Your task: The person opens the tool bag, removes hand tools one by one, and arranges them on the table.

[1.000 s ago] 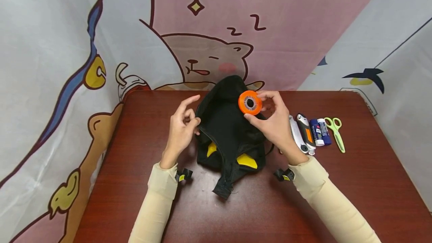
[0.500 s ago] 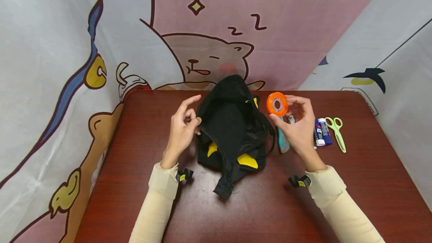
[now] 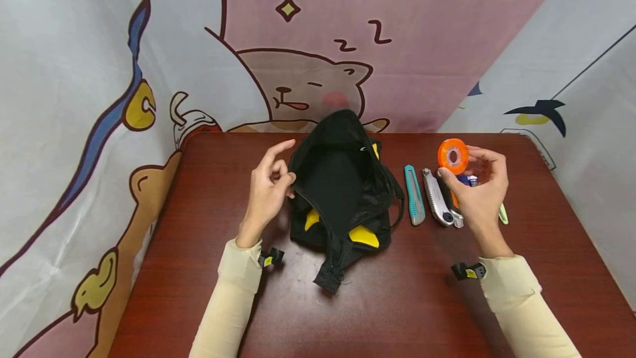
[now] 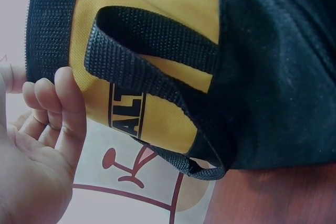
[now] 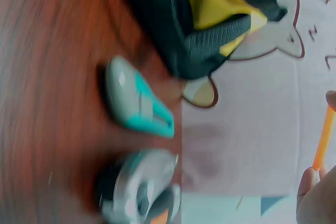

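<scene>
A black and yellow tool bag [image 3: 343, 187] stands in the middle of the table with its mouth gaping. My left hand [image 3: 265, 195] pinches the left edge of that mouth between thumb and fingers, the index finger stretched out. In the left wrist view, fingertips [image 4: 68, 90] hold the black zip border beside a yellow panel and a webbing loop. Off to the right, my right hand [image 3: 483, 192] grips an orange roll of tape [image 3: 443, 157] by its rim, raised above the tools. Only the tape's thin orange edge [image 5: 324, 137] shows in the right wrist view.
Right of the bag lie a teal box cutter [image 3: 414, 198] and a silver-handled tool [image 3: 437, 199]. A black and orange cutter [image 3: 455, 215], blue glue sticks [image 3: 464, 179] and light green scissors [image 3: 503, 214] are partly covered by my right hand. A printed cloth [image 3: 422, 70] hangs behind.
My right hand has carried the tape from above the bag's mouth rightward, over the tools. The box cutter has come into sight. My left hand stays on the bag's edge.
</scene>
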A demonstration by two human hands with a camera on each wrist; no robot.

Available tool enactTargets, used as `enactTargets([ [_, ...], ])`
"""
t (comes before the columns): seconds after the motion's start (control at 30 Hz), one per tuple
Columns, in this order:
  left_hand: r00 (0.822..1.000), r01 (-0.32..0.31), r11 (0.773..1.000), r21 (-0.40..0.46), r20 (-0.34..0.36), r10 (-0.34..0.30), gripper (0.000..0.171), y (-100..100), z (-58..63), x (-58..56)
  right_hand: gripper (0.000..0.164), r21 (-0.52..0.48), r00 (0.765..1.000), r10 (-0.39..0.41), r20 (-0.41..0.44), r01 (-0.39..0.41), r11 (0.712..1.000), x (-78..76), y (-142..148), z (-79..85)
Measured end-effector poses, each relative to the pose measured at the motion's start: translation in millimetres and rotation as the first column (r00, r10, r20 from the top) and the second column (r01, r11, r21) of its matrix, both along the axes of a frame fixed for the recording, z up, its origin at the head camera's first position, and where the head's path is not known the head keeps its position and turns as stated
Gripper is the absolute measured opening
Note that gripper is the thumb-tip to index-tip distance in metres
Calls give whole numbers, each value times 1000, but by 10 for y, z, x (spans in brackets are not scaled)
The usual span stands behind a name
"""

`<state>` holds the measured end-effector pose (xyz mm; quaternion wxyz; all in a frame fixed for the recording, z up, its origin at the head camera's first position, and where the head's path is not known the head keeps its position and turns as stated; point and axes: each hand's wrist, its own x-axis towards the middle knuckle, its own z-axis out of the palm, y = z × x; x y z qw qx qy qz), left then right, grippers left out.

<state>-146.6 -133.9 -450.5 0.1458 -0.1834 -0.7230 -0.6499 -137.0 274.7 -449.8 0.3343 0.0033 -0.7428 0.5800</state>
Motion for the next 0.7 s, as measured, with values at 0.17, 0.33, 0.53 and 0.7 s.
enactTargets([
  [0.17,1000,2,1000,2,-8,-2,68,1,5,-2,57,42,992,-121,42,119,992,136,98,134],
  [0.33,1000,-3,1000,3,-8,3,66,-1,10,1,53,59,976,-210,55,207,977,180,259,115],
  [0.53,1000,-11,1000,3,-2,11,66,-10,10,4,52,89,944,-322,68,316,945,205,462,105],
  [0.7,1000,-8,1000,-2,0,8,67,-10,10,6,54,86,923,-374,92,367,926,214,688,52],
])
